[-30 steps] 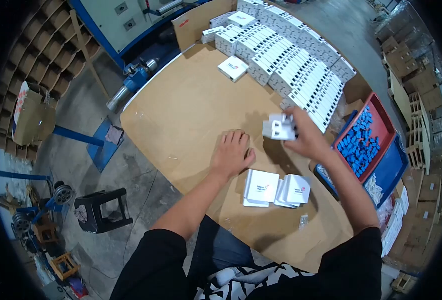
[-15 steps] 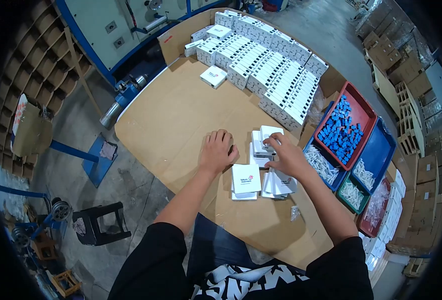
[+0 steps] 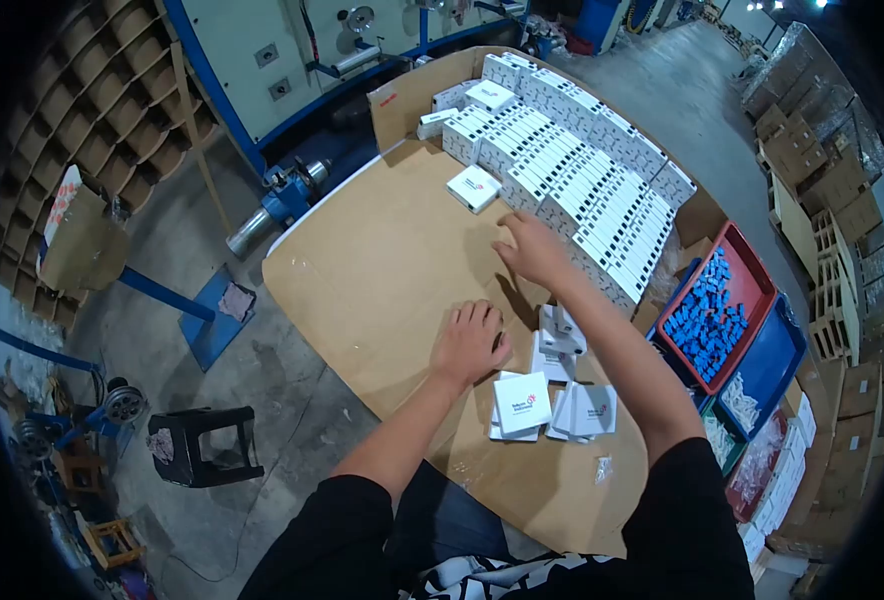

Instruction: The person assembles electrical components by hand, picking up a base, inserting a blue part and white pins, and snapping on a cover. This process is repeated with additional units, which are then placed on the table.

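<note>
Head view: your right hand (image 3: 539,252) gapes near a likely light, stiff white box (image 3: 474,188); pinch its edges; left hand (image 3: 468,341), grip unclear.

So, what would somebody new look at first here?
Probably the many rows of white boxes, packed along the table's far side. Next, perhaps, the bright blue pieces heaped in the red tray on the right. Then the right hand, stretched out close to those rows.
</note>
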Available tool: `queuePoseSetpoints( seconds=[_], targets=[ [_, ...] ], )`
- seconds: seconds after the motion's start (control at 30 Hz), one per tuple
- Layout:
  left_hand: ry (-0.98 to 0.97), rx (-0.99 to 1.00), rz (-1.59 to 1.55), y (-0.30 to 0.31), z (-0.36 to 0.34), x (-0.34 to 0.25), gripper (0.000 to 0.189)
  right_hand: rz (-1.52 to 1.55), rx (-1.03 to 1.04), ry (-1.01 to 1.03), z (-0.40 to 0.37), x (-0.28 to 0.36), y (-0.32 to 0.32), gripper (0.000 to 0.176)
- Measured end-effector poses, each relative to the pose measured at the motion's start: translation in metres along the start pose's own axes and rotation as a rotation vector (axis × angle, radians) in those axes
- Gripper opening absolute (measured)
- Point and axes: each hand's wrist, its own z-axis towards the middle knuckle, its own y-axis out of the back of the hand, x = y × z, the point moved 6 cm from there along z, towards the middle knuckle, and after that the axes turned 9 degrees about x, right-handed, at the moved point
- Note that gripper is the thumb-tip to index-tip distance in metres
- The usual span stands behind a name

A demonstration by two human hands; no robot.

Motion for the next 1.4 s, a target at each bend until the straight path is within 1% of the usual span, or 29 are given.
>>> queuePoseSetpoints(
  seconds=[0.03, 0.07, 0.1, 0.17, 0.2, 0.27, 0.3, 0.37, 0.4, 0.43, 0.5, 0.53, 0.57, 0.63, 0.67, 0.7, 0.77, 0.8, 0.87, 0.9, 0.97, 1.1, 1.17, 1.23, 1.3, 1.37, 1.4],
  targets=[
    [0.018, 0.041, -0.005, -0.001, 0.001, 0.001, 0.04, -0.048, -0.055, 0.019, 0.021, 0.001, -0.012, 0.043],
    [0.024, 0.038, 0.004, -0.002, 0.001, 0.001, 0.041, -0.095, -0.11, 0.037, 0.04, 0.003, -0.023, 0.047],
    [0.027, 0.039, 0.015, -0.001, 0.002, 0.001, 0.041, -0.087, -0.115, 0.042, 0.057, 0.005, -0.032, 0.047],
    [0.015, 0.034, -0.007, 0.002, 0.002, 0.001, 0.041, -0.332, -0.214, 0.07, 0.085, 0.011, -0.045, 0.051],
    [0.022, 0.044, -0.014, 0.002, 0.002, 0.0, 0.041, -0.323, -0.219, 0.072, 0.097, 0.008, -0.05, 0.051],
    [0.026, 0.063, -0.025, 0.006, 0.003, -0.001, 0.041, -0.383, -0.192, -0.051, 0.118, -0.002, -0.055, 0.05],
    [0.027, 0.08, -0.045, 0.006, 0.004, -0.001, 0.041, -0.38, -0.191, -0.046, 0.126, -0.003, -0.053, 0.05],
    [0.031, 0.089, -0.065, 0.004, 0.004, 0.001, 0.041, -0.31, -0.106, -0.085, 0.138, -0.016, -0.047, 0.047],
    [0.032, 0.089, -0.06, 0.005, 0.004, 0.001, 0.041, -0.393, -0.116, -0.068, 0.147, -0.02, -0.047, 0.043],
    [0.029, 0.089, -0.056, 0.005, 0.004, 0.0, 0.041, -0.396, -0.113, -0.071, 0.153, -0.028, -0.046, 0.043],
    [0.029, 0.087, -0.056, 0.001, 0.004, 0.0, 0.041, -0.353, -0.005, -0.058, 0.16, -0.027, -0.034, 0.038],
    [0.034, 0.084, -0.05, 0.001, 0.005, 0.001, 0.041, -0.342, -0.04, -0.097, 0.162, -0.025, -0.026, 0.031],
    [0.033, 0.081, -0.048, 0.002, 0.005, 0.001, 0.041, -0.343, -0.042, -0.095, 0.165, -0.024, -0.02, 0.031],
    [0.036, 0.095, -0.071, 0.002, 0.005, 0.001, 0.041, -0.613, -0.175, -0.04, 0.167, -0.016, -0.002, 0.026],
    [0.039, 0.094, -0.068, 0.003, 0.005, 0.003, 0.041, -0.666, -0.274, -0.057, 0.166, -0.017, 0.003, 0.023],
    [0.036, 0.09, -0.069, 0.004, 0.005, 0.002, 0.042, -0.647, -0.241, -0.097, 0.171, -0.023, 0.008, 0.033],
    [0.032, 0.086, -0.075, 0.006, 0.004, 0.001, 0.042, -0.727, -0.409, -0.121, 0.171, -0.026, 0.02, 0.043],
    [0.027, 0.092, -0.072, 0.007, 0.005, 0.0, 0.041, -0.729, -0.407, -0.12, 0.17, -0.027, 0.021, 0.043],
    [0.025, 0.094, -0.069, 0.007, 0.005, 0.001, 0.041, -0.646, -0.274, -0.159, 0.173, -0.031, 0.023, 0.049],
    [0.021, 0.089, -0.075, 0.005, 0.005, 0.002, 0.04, -0.648, -0.274, -0.157, 0.175, -0.025, 0.026, 0.049],
    [0.017, 0.088, -0.084, 0.003, 0.005, 0.002, 0.04, -0.414, -0.317, -0.239, 0.181, -0.026, 0.03, 0.049],
    [0.02, 0.06, -0.051, 0.004, 0.003, 0.002, 0.039, -0.354, -0.254, -0.244, 0.214, -0.049, 0.041, 0.048],
    [0.037, 0.037, -0.039, 0.005, 0.006, 0.004, 0.039, -0.252, -0.261, -0.256, 0.234, -0.068, 0.048, 0.049],
    [0.004, 0.06, -0.081, 0.003, 0.005, 0.005, 0.04, -0.194, -0.311, -0.197, 0.248, -0.078, 0.053, 0.05],
    [0.02, 0.059, -0.068, 0.002, 0.006, 0.006, 0.04, -0.143, -0.269, -0.195, 0.262, -0.09, 0.052, 0.051],
    [0.003, 0.044, -0.085, 0.001, 0.007, 0.006, 0.041, -0.146, -0.335, -0.146, 0.28, -0.107, 0.047, 0.053],
    [0.012, 0.069, -0.097, 0.0, 0.007, 0.007, 0.042, -0.047, -0.261, -0.141, 0.282, -0.113, 0.049, 0.05]
  ],
)
